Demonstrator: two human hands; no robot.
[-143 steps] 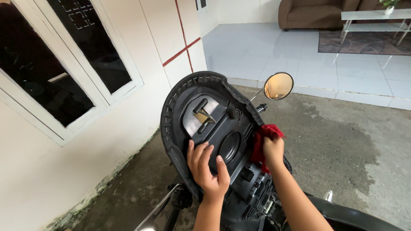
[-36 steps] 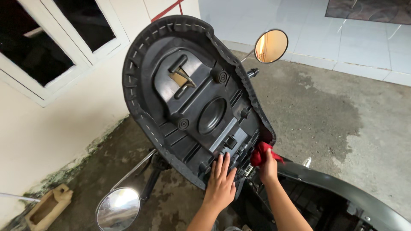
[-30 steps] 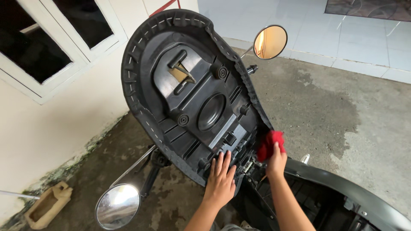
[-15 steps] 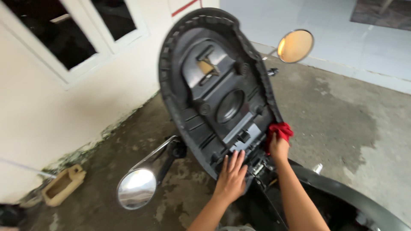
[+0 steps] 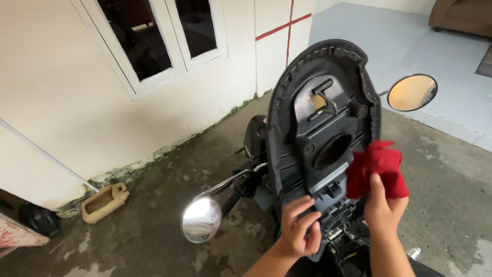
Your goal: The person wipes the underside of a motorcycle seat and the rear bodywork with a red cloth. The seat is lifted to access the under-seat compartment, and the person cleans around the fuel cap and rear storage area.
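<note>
raised scooter seat, underside toward me. i see the black moulded seat pan [image 5: 320, 133] standing upright on its hinge, ribs, round recess and metal latch loop facing the camera. my left hand [image 5: 300, 231] rests at the pan's lower edge, fingers [image 5: 302, 209] curled against the plastic and pinching its rim rather than lying flat on it as they did half a second ago. my right hand [image 5: 384, 213] has come away from the right rim: it now holds the red cloth [image 5: 376, 169] bunched in closed fingers, lifted in front of the pan's right side, the thumb pressed up into the folds. whether the cloth touches the plastic here i cannot tell. compared with a second ago the view has swung left, so the wall with its white-framed window [image 5: 164, 41] fills more of the picture. the near mirror [image 5: 201, 226] sits low at the left of the seat, the far mirror [image 5: 411, 93] high at the right. i judge the wiping stroke at the hinge-side rim is finished and the cloth is being repositioned. a tan block [image 5: 104, 201] lies on the damp concrete floor [image 5: 154, 225] by the wall.
</note>
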